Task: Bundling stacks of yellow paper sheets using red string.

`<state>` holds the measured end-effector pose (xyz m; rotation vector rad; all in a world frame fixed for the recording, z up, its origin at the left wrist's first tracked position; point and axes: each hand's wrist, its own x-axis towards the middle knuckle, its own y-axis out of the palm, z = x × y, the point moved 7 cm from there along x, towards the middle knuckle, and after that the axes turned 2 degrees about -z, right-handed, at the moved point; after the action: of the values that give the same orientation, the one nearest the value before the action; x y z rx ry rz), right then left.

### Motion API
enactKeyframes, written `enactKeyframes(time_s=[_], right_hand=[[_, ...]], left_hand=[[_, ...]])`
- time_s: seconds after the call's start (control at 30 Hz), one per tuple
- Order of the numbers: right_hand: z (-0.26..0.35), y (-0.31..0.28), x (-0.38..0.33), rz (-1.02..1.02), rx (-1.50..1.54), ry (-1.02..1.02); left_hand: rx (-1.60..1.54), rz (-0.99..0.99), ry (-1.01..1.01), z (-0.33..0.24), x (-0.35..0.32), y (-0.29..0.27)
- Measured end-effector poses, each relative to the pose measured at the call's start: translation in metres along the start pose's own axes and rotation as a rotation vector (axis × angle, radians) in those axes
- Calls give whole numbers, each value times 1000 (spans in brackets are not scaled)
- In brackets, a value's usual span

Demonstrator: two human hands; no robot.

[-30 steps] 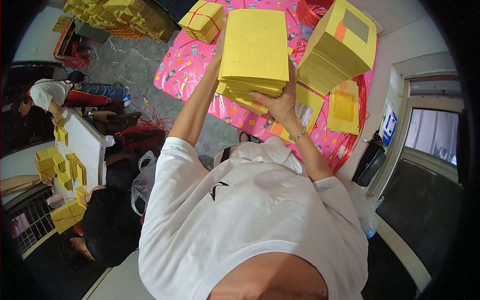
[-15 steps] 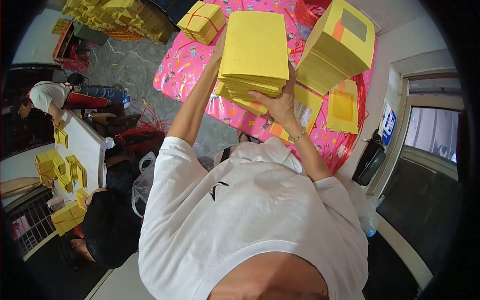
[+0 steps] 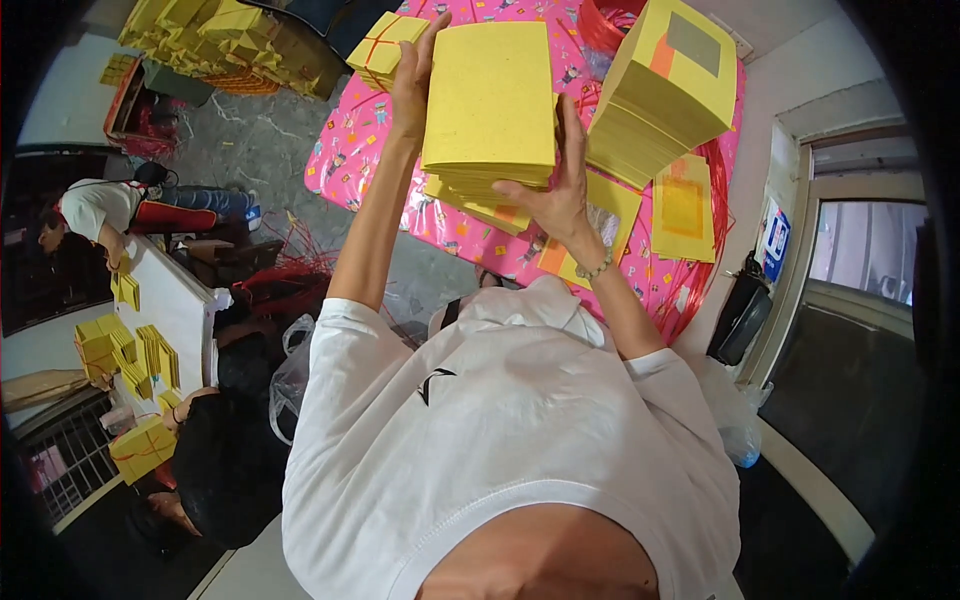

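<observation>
I hold a thick stack of yellow paper sheets (image 3: 490, 105) up above a table covered in a pink patterned cloth (image 3: 350, 150). My left hand (image 3: 412, 75) grips the stack's left edge, fingers reaching up its side. My right hand (image 3: 555, 190) clasps the stack's lower right corner, with a bracelet on that wrist. The bottom sheets of the stack fan out slightly and show orange patches.
A taller yellow stack with an orange and grey patch (image 3: 665, 90) stands on the right of the table. A tied yellow bundle (image 3: 385, 45) lies at the far left corner, loose sheets (image 3: 683, 208) at right. Two people work at a white table (image 3: 180, 310) on the left.
The stack has shifted slightly; my left hand has slid higher along its left edge and my right hand has turned more upright against the right side.
</observation>
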<state>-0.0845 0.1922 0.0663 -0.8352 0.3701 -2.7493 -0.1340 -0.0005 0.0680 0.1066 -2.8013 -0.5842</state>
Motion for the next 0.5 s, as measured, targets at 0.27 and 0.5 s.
enactKeyframes(time_s=[0.27,0.5], right_hand=[[-7,5,-1,51,-24,-45],[-8,3,0,58,-17,-71]], left_hand=[[237,-116,-31,12,-4,-4],[264,-131,27,3,-4,2]])
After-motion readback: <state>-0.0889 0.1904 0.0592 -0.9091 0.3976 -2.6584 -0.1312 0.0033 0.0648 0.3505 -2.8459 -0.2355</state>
